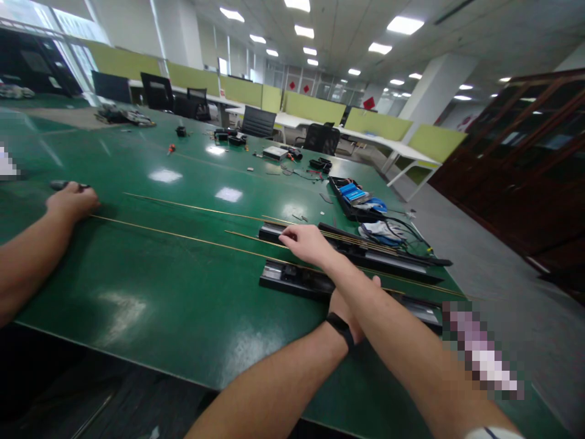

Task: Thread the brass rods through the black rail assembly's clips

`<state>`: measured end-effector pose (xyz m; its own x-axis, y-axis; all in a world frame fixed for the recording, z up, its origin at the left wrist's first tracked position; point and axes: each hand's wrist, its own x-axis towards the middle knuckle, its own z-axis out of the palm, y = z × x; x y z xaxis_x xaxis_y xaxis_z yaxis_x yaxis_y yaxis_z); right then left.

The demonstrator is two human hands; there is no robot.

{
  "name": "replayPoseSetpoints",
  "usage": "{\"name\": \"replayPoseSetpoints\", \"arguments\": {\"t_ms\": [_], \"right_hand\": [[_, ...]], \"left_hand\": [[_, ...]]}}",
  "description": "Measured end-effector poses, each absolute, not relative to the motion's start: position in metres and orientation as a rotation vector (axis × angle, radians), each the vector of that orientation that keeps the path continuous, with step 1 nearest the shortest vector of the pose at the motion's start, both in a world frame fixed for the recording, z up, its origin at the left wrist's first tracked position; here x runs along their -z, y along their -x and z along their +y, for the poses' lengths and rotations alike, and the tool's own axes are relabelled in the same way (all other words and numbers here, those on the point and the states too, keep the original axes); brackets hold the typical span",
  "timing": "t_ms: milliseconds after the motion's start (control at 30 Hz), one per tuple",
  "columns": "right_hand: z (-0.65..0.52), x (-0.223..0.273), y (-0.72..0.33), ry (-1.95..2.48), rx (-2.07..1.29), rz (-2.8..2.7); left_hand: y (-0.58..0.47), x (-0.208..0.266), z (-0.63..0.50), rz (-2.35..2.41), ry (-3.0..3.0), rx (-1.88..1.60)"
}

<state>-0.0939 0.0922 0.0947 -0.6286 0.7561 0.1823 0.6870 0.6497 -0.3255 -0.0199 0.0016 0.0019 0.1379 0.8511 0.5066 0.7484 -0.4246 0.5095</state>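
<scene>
My arms are crossed over the green table [150, 292]. My right hand [307, 242] reaches left, its fingertips pinched on a thin brass rod [192, 239] where the rod meets the end of a black rail [365, 250]. Only part of my left hand [354, 317], with a black wristband, shows under my right forearm. It rests at the nearer black rail [292, 279], and its grip is hidden. Several long brass rods run leftward across the table. A co-worker's hand [73, 202] at the far left presses on the end of one.
A black tray [340, 194] with blue parts, white cloth and cables sits behind the rails. Small tools and boxes lie farther back on the table. Office chairs and green partitions stand behind. The table's right edge drops to a grey floor; dark wooden cabinets stand at the right.
</scene>
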Motion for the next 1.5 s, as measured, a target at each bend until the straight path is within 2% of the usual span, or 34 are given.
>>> {"name": "replayPoseSetpoints", "arguments": {"t_ms": [200, 367, 500, 733, 1067, 1500], "right_hand": [[0.070, -0.099, -0.042, 1.255, -0.313, -1.978], [0.055, -0.069, -0.148, 1.416, -0.230, -1.639], [0.047, -0.042, -0.194, 1.484, -0.265, -1.536], [0.034, -0.026, -0.215, 1.558, -0.229, -1.565], [0.029, -0.025, -0.214, 1.578, -0.394, -1.615], [0.035, -0.018, -0.227, 1.520, -0.510, -1.617]], "left_hand": [[0.017, -0.003, -0.002, 1.567, -2.570, -1.060], [0.007, -0.002, -0.005, 1.702, -2.641, -1.015], [-0.001, -0.001, -0.003, 1.708, -2.650, -0.991], [-0.012, -0.002, -0.001, 1.725, -2.677, -0.941], [-0.019, 0.001, 0.000, 1.738, -2.699, -0.929], [-0.019, 0.001, 0.000, 1.667, -2.687, -1.065]]}}
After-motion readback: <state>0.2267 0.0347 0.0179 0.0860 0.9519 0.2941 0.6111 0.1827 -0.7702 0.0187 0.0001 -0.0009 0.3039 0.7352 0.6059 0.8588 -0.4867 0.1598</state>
